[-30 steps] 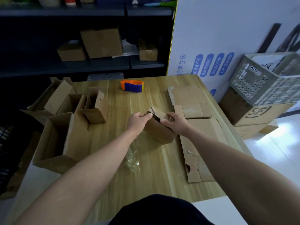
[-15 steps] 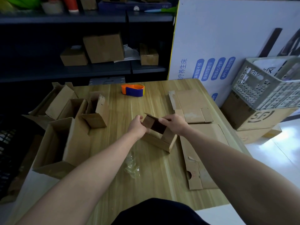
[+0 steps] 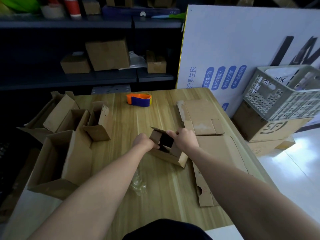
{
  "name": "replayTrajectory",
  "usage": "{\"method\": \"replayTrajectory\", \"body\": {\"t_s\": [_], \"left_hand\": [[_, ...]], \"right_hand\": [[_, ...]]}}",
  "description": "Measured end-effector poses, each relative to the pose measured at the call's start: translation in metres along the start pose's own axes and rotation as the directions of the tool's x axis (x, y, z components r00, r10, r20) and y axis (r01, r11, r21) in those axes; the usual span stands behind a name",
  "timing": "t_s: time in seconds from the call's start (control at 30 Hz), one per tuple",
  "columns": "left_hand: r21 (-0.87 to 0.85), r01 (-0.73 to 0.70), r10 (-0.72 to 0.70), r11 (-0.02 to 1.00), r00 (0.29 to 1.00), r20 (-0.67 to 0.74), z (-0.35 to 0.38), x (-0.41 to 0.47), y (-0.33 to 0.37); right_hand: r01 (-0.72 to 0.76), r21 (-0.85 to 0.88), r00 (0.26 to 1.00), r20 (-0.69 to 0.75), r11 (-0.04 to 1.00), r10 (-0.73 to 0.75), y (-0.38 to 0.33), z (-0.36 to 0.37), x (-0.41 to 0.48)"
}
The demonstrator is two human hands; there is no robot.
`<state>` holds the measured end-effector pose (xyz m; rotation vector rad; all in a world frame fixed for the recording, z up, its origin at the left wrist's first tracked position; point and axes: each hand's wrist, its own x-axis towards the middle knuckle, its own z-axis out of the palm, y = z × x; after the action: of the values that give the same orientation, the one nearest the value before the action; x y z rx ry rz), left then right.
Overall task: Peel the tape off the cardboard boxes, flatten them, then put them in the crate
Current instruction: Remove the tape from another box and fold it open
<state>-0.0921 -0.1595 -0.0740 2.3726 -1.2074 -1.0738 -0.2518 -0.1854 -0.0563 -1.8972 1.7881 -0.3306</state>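
A small brown cardboard box [image 3: 170,155] lies on the wooden table [image 3: 155,193] in front of me, its open end facing me with a dark inside. My left hand [image 3: 143,142] grips its left flap and my right hand [image 3: 185,139] holds the top right edge. Flattened cardboard pieces [image 3: 218,149] lie to the right of the box. Several open boxes [image 3: 69,135] stand at the table's left. A crumpled strip of clear tape [image 3: 138,184] lies under my left forearm. The grey plastic crate [image 3: 284,96] sits tilted on boxes at the right.
An orange and blue tape dispenser [image 3: 139,99] rests at the table's far side. Dark shelves [image 3: 86,75] with cardboard boxes stand behind. A white printed board [image 3: 233,49] leans at the right. Brown boxes [image 3: 270,130] under the crate stand on the floor.
The small box was closed and tilted; both hands have pulled its flaps apart, so its dark inside now faces me. It has settled lower on the table.
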Motion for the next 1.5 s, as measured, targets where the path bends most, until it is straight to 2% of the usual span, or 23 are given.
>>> {"method": "replayTrajectory", "body": {"t_s": [0.1, 0.17, 0.23, 0.33, 0.47, 0.63, 0.73, 0.93, 1.07, 1.17, 1.27, 1.33, 1.4, 1.5], "left_hand": [[-0.030, -0.070, 0.068, 0.997, 0.996, -0.053, -0.001, 0.001, 0.003], [-0.072, -0.127, 0.118, 0.989, 0.986, -0.118, -0.004, 0.002, 0.006], [-0.210, -0.178, 0.142, 0.961, 0.974, -0.176, -0.009, 0.005, 0.006], [-0.460, -0.260, 0.154, 0.849, 0.955, -0.255, -0.015, 0.006, 0.005], [-0.586, -0.366, 0.198, 0.723, 0.922, -0.332, -0.020, 0.003, 0.010], [-0.648, -0.482, 0.254, 0.590, 0.872, -0.418, -0.027, -0.004, 0.009], [-0.695, -0.492, 0.219, 0.525, 0.867, -0.448, -0.027, -0.009, 0.008], [-0.739, -0.482, 0.155, 0.472, 0.870, -0.468, -0.030, -0.009, 0.006], [-0.757, -0.464, 0.110, 0.460, 0.876, -0.470, -0.025, -0.011, 0.006], [-0.780, -0.420, 0.030, 0.464, 0.887, -0.460, -0.032, -0.006, 0.005], [-0.873, -0.358, -0.059, 0.332, 0.915, -0.398, -0.043, -0.003, 0.003], [-0.906, -0.327, -0.106, 0.271, 0.925, -0.365, -0.047, -0.002, 0.000], [-0.903, -0.313, -0.124, 0.293, 0.924, -0.361, -0.050, -0.001, -0.003], [-0.893, -0.320, -0.089, 0.317, 0.927, -0.363, -0.051, -0.002, -0.007]], "right_hand": [[0.023, 0.002, 1.000, 0.001, 1.000, -0.023, 0.002, -0.001, -0.002], [0.015, 0.063, 0.999, -0.029, 0.998, -0.013, 0.005, -0.004, -0.001], [-0.038, 0.199, 0.997, -0.060, 0.979, 0.050, 0.007, -0.008, 0.002], [-0.109, 0.324, 0.982, -0.111, 0.940, 0.152, 0.002, -0.011, 0.006], [-0.165, 0.339, 0.963, -0.148, 0.926, 0.225, -0.009, -0.011, 0.011], [-0.175, 0.337, 0.957, -0.163, 0.925, 0.241, -0.022, -0.013, 0.015], [-0.199, 0.293, 0.939, -0.216, 0.935, 0.268, -0.030, -0.018, 0.018], [-0.174, 0.232, 0.933, -0.273, 0.957, 0.236, -0.043, -0.024, 0.017], [-0.166, 0.303, 0.941, -0.237, 0.938, 0.243, -0.051, -0.027, 0.013], [-0.039, 0.326, 0.977, -0.184, 0.945, 0.104, -0.045, -0.028, 0.010], [0.120, 0.313, 0.991, -0.092, 0.942, -0.096, -0.034, -0.032, 0.007], [0.172, 0.324, 0.985, -0.028, 0.930, -0.172, -0.031, -0.033, 0.007], [0.099, 0.408, 0.983, 0.103, 0.908, -0.153, -0.028, -0.036, 0.009], [-0.139, 0.557, 0.974, 0.228, 0.819, 0.010, -0.023, -0.038, 0.014]]}}
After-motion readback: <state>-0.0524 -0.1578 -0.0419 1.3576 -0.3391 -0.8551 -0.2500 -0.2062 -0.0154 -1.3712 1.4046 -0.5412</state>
